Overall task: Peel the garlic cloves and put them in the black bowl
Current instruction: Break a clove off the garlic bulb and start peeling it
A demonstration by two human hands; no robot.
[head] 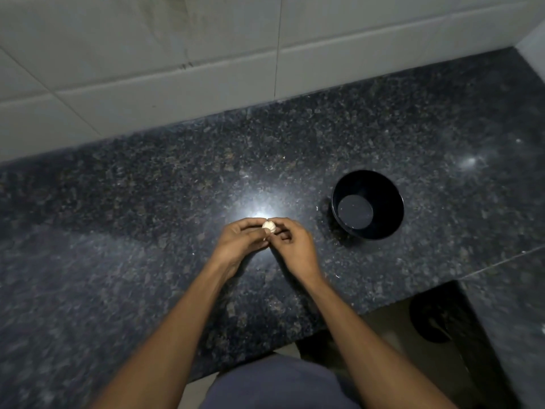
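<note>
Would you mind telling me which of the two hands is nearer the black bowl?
The right hand is nearer the black bowl; the left hand is on the far side of the garlic that both pinch.

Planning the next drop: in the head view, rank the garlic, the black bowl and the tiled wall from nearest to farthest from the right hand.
1. Garlic: pinched at the fingertips of the right hand, shared with the left hand.
2. Black bowl: on the counter to the right hand's right, apart from it.
3. Tiled wall: behind the counter, farthest.
</note>
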